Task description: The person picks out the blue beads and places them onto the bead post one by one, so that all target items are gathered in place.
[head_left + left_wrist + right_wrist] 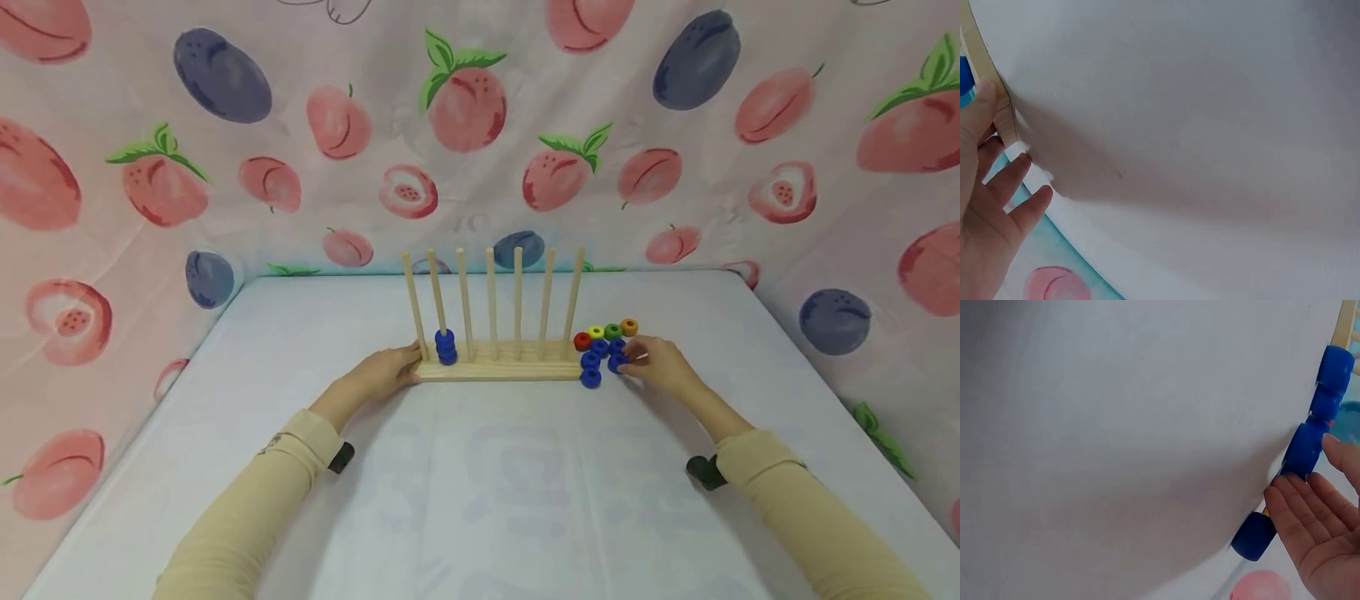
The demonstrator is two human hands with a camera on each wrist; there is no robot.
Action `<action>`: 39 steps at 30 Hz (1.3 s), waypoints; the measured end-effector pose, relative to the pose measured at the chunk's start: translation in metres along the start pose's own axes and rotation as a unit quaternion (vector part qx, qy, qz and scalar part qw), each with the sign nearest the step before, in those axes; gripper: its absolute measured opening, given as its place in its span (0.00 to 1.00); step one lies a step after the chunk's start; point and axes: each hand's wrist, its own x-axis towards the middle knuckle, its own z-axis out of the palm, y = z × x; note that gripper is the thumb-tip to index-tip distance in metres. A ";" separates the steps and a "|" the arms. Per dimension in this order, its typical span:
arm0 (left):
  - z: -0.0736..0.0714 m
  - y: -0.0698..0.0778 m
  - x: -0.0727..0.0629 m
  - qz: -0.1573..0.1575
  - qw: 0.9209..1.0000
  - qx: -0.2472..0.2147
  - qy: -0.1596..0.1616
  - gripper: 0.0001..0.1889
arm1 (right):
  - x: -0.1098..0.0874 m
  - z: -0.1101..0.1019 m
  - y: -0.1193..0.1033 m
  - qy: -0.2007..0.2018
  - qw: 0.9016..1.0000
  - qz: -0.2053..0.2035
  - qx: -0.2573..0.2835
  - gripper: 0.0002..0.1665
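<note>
A wooden peg rack with several upright pegs stands on the table, and blue beads are stacked on its second peg from the left. My left hand grips the rack's left end; in the left wrist view the thumb lies on the wood, other fingers behind and beyond the end. Past the rack's right end, my right hand pinches a blue bead between thumb and fingers. The right wrist view shows that blue bead between the thumb and fingertips, with the other fingers stretched out.
Several loose blue beads lie close to the rack's right end. Behind them sit a red bead, a yellow bead, a green bead and an orange bead. Fruit-patterned cloth hangs behind the white table.
</note>
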 end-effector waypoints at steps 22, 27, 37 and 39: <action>0.006 -0.004 -0.001 -0.014 0.999 -0.036 -0.004 0.29 | 0.001 0.007 -0.004 -0.025 0.997 0.020 -0.069 0.19; 0.005 -0.003 -0.001 -0.014 0.999 -0.039 0.001 0.29 | 0.001 0.006 -0.001 -0.028 0.998 0.014 -0.059 0.17; 0.002 -0.004 -0.001 -0.007 0.999 -0.042 0.002 0.29 | 0.003 -0.003 -0.001 -0.042 0.999 0.011 -0.033 0.17; 0.002 -0.003 -0.001 -0.010 0.999 -0.044 0.003 0.29 | 0.003 -0.003 -0.001 -0.043 0.998 0.009 -0.036 0.17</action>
